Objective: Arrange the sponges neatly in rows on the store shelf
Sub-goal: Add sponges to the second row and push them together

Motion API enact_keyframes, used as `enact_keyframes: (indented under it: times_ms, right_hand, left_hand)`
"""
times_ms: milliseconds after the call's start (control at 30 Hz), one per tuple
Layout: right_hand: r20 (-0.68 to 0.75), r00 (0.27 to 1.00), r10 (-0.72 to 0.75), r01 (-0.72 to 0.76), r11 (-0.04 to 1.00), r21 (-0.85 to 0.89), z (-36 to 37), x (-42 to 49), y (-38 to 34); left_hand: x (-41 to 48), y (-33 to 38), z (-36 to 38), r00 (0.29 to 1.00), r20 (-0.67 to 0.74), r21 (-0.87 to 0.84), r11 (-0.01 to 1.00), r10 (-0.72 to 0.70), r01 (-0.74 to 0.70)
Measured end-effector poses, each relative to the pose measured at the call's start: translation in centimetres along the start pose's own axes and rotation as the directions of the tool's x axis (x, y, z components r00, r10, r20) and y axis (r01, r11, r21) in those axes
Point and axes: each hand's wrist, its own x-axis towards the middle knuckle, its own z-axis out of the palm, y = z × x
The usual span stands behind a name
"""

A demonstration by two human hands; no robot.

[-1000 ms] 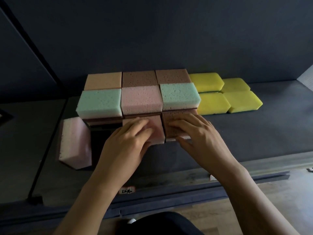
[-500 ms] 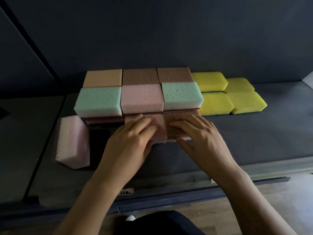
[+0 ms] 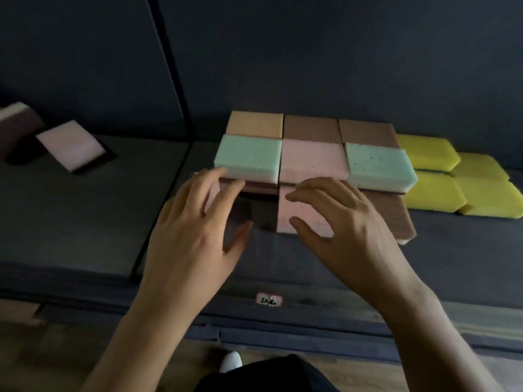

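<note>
Your left hand (image 3: 195, 222) is spread, fingers loose, gripping nothing, at 9 o'clock of the front pink sponge (image 3: 302, 212). Your right hand (image 3: 348, 230) lies over that sponge with relaxed fingers; contact is unclear. A brown sponge (image 3: 389, 216) touches it at 3 o'clock on the shelf (image 3: 452, 250).

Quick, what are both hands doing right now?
Left hand: open, fingers spread over a half-hidden pink sponge.
Right hand: open, fingertips resting on the front pink sponge.
</note>
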Motion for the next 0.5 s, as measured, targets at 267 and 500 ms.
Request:
enact_keyframes:
  times_ms: [267,500]
  right_hand:
    - [0.086,0.993,-0.084,0.079,0.995,0.065,2.7,2.0,-3.0]
    - [0.131,0.988,-0.087,0.064,0.983,0.172,3.6,2.6,-3.6]
  left_hand:
    - [-1.8,-2.5,0.9,0.975,0.062,-0.023,0.976,-0.213,0.215]
    - [-2.4,-4.4,-0.6,0.992,0.078,-0.147,0.983,-0.102,0.112]
